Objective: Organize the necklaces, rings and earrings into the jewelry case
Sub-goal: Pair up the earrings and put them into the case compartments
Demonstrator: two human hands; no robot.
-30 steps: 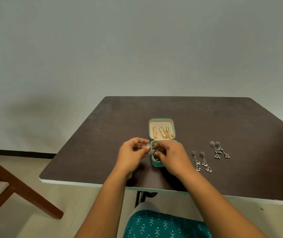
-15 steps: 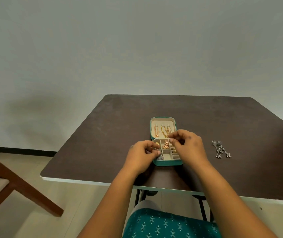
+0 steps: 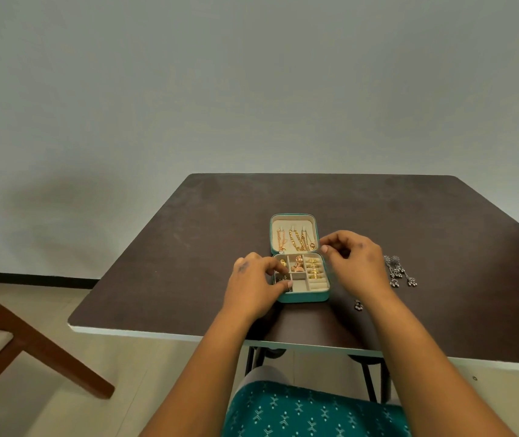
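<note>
Since a moment earlier her right hand [image 3: 354,263] had drawn back from the jewelry case [image 3: 302,296] toward the silver earrings [image 3: 400,274] on the table [image 3: 189,247], fingers curled around nothing I could see. Her left hand [image 3: 253,285] pressed fingertips into the case's near-left compartment, apparently pinching a dark earring [image 3: 280,279]. Gold necklaces [image 3: 296,242] hung in the lid.
</note>
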